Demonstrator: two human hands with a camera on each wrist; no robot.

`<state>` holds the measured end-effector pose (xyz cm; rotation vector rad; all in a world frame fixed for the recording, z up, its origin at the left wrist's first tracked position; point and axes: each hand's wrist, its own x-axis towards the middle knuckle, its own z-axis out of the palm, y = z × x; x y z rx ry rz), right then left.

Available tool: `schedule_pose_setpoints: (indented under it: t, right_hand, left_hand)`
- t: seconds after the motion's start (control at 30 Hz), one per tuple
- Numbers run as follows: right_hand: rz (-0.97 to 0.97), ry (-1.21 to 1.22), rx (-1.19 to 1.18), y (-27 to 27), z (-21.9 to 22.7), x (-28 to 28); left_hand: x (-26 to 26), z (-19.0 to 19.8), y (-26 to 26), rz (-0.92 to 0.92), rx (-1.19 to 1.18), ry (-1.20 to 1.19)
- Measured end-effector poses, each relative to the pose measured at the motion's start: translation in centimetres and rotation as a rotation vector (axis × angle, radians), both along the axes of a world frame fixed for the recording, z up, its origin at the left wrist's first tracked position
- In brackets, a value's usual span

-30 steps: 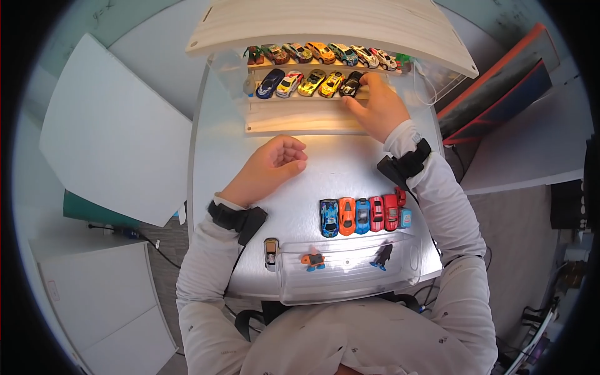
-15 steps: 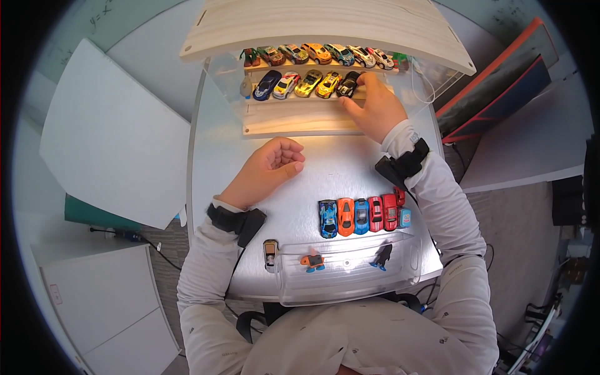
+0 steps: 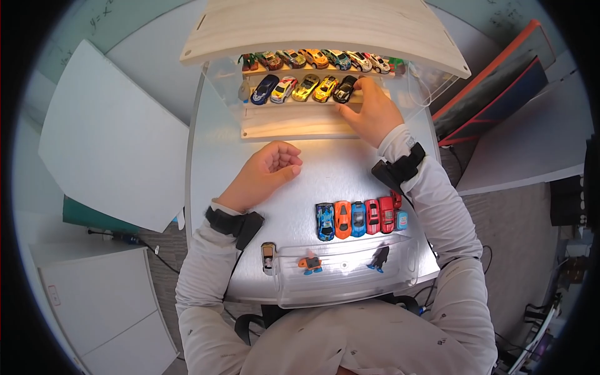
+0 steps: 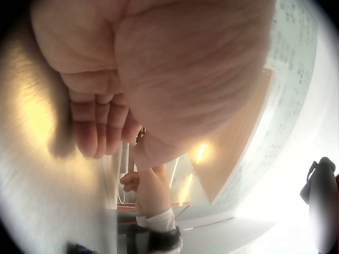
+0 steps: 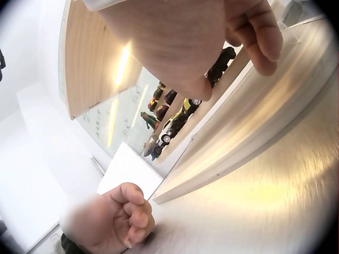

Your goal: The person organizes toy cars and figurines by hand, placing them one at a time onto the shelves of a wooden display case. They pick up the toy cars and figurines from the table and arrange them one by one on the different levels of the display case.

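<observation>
My right hand (image 3: pixel 375 111) reaches into the display case and holds a black toy car (image 3: pixel 344 89) at the right end of the middle shelf row. Its thumb is at the car's front and the index finger at its back. In the right wrist view the black car (image 5: pixel 220 64) shows partly behind the thumb. Left of it stand yellow toy cars (image 3: pixel 325 89), a white-and-red one (image 3: pixel 284 89) and a dark blue one (image 3: pixel 265 89). My left hand (image 3: pixel 270 172) rests over the metal table (image 3: pixel 212 150), its fingers loosely curled around nothing.
Another row of toy cars (image 3: pixel 315 59) fills the shelf behind, under the case's wooden top (image 3: pixel 325 28). Nearer me, several toy cars (image 3: pixel 358 218) stand side by side. A clear plastic tray (image 3: pixel 344 294) with two small figures sits at the front edge, beside a gold car (image 3: pixel 268 257).
The head view has shifted slightly, so the scene sits a little further left and lower. Both hands and the cars keep their places.
</observation>
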<state>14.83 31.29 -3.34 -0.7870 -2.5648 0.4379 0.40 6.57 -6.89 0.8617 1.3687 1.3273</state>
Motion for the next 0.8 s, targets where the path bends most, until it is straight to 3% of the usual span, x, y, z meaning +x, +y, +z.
schedule_pose_setpoints:
  t: [0.4,0.57,0.8]
  right_hand:
    - [0.060,0.057,0.006,-1.2,1.5,2.4]
    - [0.038,-0.076,-0.128,-3.5,4.4,5.4]
    - [0.095,-0.117,-0.267,-5.2,5.6,9.7]
  left_hand:
    - [0.1,0.3,-0.3,0.011,0.017,-0.009]
    - [0.6,1.0,-0.9,0.034,0.001,0.039]
    - [1.3,2.0,-5.7,0.071,-0.097,0.243]
